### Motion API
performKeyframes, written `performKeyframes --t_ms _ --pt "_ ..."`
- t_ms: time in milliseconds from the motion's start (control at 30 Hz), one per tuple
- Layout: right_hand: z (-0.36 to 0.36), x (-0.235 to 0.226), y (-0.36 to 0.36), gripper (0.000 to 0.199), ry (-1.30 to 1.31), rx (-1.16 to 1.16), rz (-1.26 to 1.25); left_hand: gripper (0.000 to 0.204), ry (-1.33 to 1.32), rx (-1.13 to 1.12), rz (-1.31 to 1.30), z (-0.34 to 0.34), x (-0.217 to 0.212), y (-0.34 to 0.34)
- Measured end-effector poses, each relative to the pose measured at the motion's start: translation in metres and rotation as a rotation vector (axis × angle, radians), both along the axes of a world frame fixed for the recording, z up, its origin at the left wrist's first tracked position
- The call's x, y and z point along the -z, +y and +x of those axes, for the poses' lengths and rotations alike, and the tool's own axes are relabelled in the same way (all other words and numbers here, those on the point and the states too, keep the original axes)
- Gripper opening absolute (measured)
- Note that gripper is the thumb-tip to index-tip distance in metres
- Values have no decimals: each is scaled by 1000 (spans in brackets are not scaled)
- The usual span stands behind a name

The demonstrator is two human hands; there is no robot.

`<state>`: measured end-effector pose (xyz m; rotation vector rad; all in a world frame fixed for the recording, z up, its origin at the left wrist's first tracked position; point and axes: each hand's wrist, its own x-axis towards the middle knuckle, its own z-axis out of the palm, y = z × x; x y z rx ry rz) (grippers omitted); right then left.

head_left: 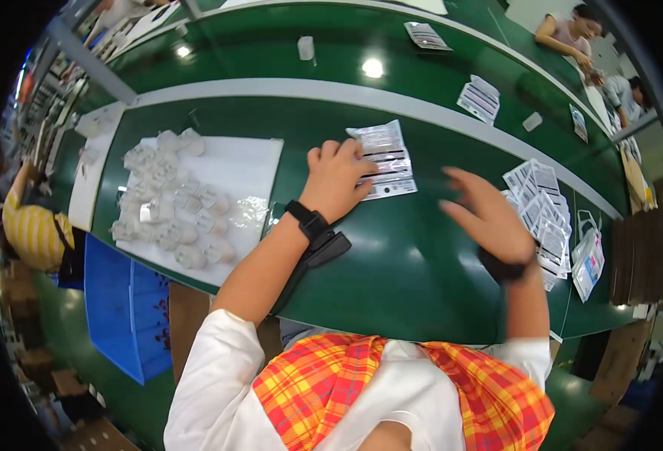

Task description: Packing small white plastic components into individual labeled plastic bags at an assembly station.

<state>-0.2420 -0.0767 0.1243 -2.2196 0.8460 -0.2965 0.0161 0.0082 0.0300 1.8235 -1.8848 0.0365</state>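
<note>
My left hand [336,180] rests with curled fingers on a small clear printed packet [386,160] lying on the green table [391,255]. It presses the packet's left edge. My right hand [485,214] hovers open and blurred above the table, fingers spread, holding nothing. It is between the packet and a fanned pile of printed packets [543,210] at the right. Both wrists carry black bands.
A white sheet [249,169] at the left holds several white plastic parts [170,203]. More packets [480,98] lie further back on the table. A blue bin [125,304] sits below the table's left edge. Other people work at the far right and left.
</note>
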Motion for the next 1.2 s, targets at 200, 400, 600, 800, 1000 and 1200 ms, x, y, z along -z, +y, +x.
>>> performKeyframes --t_ms 200,400,600,800,1000,1200 --pt "97 89 -86 44 225 19 -315 37 -10 -120 102 1 -4 2" --pt "90 90 -186 33 -111 236 -148 46 -56 -194 23 10 6 -15" --pt "-22 44 -170 25 -229 417 -178 47 -10 -192 91 20 5 -9" --pt "-206 3 -72 26 689 395 -215 46 -28 -168 94 19 4 -13" --pt "-237 63 -20 18 473 362 -408 47 -40 -174 134 17 6 -13" --pt "-245 62 -10 18 323 446 -349 47 -43 -151 108 16 12 -8"
